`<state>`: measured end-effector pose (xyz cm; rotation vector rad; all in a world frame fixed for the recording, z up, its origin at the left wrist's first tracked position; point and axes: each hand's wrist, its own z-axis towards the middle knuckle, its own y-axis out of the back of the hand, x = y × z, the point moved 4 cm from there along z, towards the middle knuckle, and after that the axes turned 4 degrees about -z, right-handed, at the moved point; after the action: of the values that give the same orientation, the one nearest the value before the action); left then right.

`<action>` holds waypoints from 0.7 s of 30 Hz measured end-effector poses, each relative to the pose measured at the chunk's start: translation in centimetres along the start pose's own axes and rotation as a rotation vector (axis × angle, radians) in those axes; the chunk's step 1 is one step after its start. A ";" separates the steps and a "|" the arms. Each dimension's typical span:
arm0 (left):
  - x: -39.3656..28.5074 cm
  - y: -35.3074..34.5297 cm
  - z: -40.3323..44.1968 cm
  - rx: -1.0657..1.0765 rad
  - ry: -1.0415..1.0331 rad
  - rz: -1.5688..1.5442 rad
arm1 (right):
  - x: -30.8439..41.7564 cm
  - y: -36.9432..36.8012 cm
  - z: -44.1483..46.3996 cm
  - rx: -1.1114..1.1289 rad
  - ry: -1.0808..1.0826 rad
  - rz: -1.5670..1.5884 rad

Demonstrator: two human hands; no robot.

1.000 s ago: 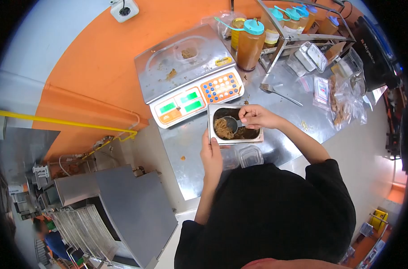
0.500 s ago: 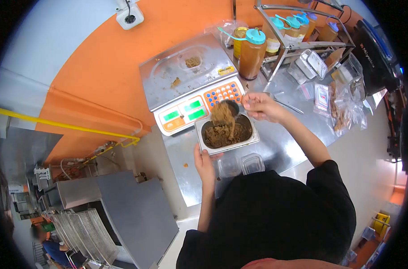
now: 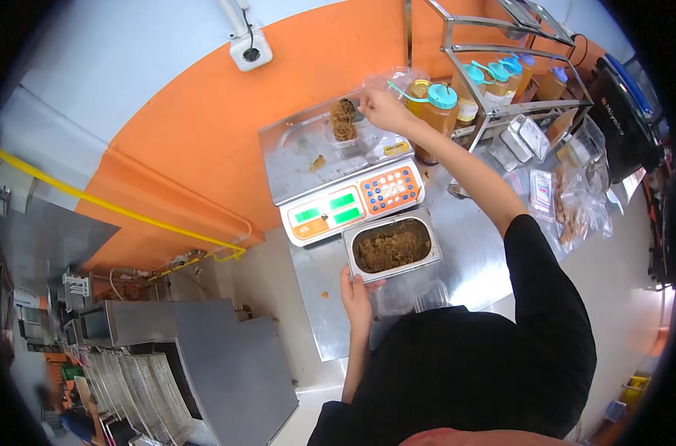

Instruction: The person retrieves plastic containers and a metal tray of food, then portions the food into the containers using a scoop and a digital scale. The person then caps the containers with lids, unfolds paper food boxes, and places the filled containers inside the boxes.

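Pinched in my right hand (image 3: 385, 111) is a spoon (image 3: 355, 105), largely covered by a clump of shredded brown food (image 3: 343, 119). The clump sits at a small clear plastic tub (image 3: 344, 143) on the steel platform of a digital scale (image 3: 297, 167); I cannot tell whether it touches the food inside. My left hand (image 3: 358, 292) grips the near left corner of a steel food pan (image 3: 351, 260), thumb on the rim and fingers underneath. More of the brown food (image 3: 392, 247) fills the pan, which is just in front of the scale's keypad and green displays.
Two clear plastic containers (image 3: 412, 297) lie by the table's near edge. Sauce bottles (image 3: 440, 111) and a metal rack (image 3: 494, 111) stand at the back right, with plastic bags (image 3: 572, 204) nearby. A fork (image 3: 458, 191) lies right of the scale. Another person (image 3: 82, 420) is at far left.
My right hand has moved the loaded spoon from above the pan up to the tub on the scale. My left hand stays on the pan. The camera view has shifted slightly.
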<state>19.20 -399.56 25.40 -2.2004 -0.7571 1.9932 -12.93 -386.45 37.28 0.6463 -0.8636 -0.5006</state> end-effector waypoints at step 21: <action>0.0 0.8 0.2 -0.053 -0.010 0.189 | 2.9 3.3 -3.3 0.234 -0.429 1.271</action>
<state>19.26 -400.31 25.08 -2.3745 -0.6315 2.0924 -8.14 -384.90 39.53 0.0911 -1.5438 0.6475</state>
